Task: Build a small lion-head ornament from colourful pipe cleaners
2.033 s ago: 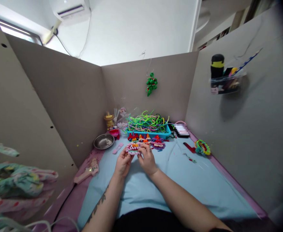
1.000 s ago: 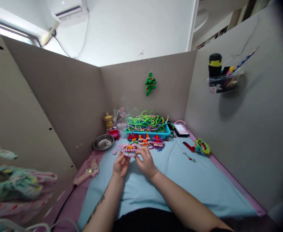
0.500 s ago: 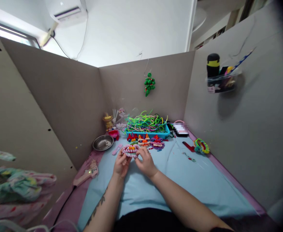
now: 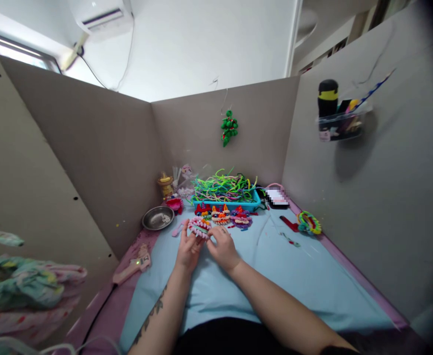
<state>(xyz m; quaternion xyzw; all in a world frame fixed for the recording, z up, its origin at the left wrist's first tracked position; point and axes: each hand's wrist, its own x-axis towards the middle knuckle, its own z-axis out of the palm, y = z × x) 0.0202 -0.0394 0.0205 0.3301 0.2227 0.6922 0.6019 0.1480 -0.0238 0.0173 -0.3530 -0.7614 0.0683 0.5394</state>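
Note:
Between my hands is a pink braided craft piece (image 4: 200, 227) with orange and mint-green parts, raised a little over the blue cloth (image 4: 238, 286). My left hand (image 4: 190, 249) grips its left side and underside, fingers curled round it. The fingertips of my right hand (image 4: 222, 246) pinch its lower right edge. Just beyond lie similar braided pieces: an orange-and-cream one (image 4: 220, 215), a purple-and-red one (image 4: 240, 217) and a red-and-blue one (image 4: 202, 210). A pink flat strip (image 4: 178, 230) lies left of my left hand, partly covered by it.
Behind stands a turquoise basket (image 4: 231, 206) heaped with colourful fuzzy strands. A metal bowl (image 4: 158, 218) and a pink glue gun (image 4: 133, 268) with a cord are at left. Toward the right are a phone (image 4: 276, 197), a red-handled tool (image 4: 289, 224) and a yellow-green braided ring (image 4: 310, 223). Grey panels enclose the table.
The pink piece has been tilted, so more of its mint-green inner part shows. My left fingers have shifted and spread along its side; my right hand stays almost in place.

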